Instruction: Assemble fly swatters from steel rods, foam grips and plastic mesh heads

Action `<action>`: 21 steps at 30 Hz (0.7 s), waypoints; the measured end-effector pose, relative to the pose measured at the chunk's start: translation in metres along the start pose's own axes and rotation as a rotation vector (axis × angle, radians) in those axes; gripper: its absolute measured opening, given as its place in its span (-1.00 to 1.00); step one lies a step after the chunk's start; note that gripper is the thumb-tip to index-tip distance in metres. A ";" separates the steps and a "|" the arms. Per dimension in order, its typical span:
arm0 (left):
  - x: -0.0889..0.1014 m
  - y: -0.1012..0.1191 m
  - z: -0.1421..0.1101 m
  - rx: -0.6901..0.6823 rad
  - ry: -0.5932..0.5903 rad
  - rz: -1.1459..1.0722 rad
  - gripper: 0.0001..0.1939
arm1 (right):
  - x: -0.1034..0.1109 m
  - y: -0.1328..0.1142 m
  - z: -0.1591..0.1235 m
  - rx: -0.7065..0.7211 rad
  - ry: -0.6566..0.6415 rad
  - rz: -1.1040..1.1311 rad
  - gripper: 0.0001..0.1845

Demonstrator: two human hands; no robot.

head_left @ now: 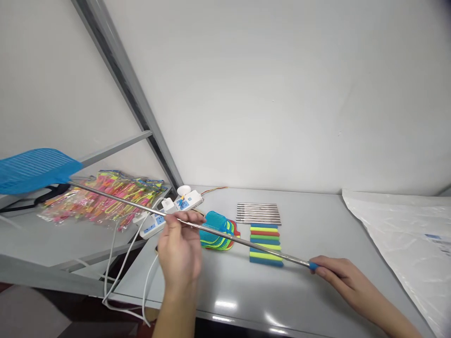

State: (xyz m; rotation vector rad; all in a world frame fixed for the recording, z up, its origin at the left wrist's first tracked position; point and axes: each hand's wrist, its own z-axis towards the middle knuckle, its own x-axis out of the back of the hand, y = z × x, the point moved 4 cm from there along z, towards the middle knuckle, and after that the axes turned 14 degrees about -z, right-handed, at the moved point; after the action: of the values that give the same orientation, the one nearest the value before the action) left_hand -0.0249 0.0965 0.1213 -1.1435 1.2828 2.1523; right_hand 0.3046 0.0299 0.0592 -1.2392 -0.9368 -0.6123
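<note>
A long fly swatter with a blue slotted head (38,170) and a thin metal telescopic rod (232,238) stretches across the view, above the table. My left hand (183,244) is closed around the middle of the rod. At its other end, my right hand (338,272) grips the blue handle (313,265), most of which is hidden in the fingers. Beneath the rod lies a pile of swatter heads (216,230) in blue, green, yellow and red. Beside it are a column of coloured handle sleeves (265,260) and a row of short metal rods (259,213).
White power strips (188,201) with plugs and white cables (118,253) sit at the table's left. Further left, a shelf holds bagged colourful items (105,197). A grey metal post (130,89) rises behind. White plastic sheeting (398,220) covers the table's right side.
</note>
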 end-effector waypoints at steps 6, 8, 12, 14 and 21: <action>-0.009 -0.001 0.009 0.042 -0.042 0.033 -0.67 | 0.006 0.024 -0.009 -0.054 0.017 -0.019 -0.67; -0.012 -0.011 0.000 0.077 -0.052 0.057 -0.69 | 0.004 0.022 -0.009 -0.057 0.044 -0.030 -0.68; -0.014 -0.039 -0.025 0.251 -0.114 0.164 -0.69 | -0.006 0.010 -0.008 -0.027 0.031 -0.050 -0.70; -0.013 -0.051 -0.036 0.353 -0.148 0.224 -0.63 | -0.010 0.006 -0.006 -0.016 0.015 -0.056 -0.71; -0.019 -0.046 -0.029 0.260 -0.108 0.262 -0.63 | -0.011 0.008 -0.003 -0.001 -0.035 -0.005 -0.64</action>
State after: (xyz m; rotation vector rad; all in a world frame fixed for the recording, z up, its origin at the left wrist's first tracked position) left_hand 0.0300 0.0968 0.1041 -0.7819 1.6810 2.1084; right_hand 0.3066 0.0276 0.0459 -1.2525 -0.9693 -0.5971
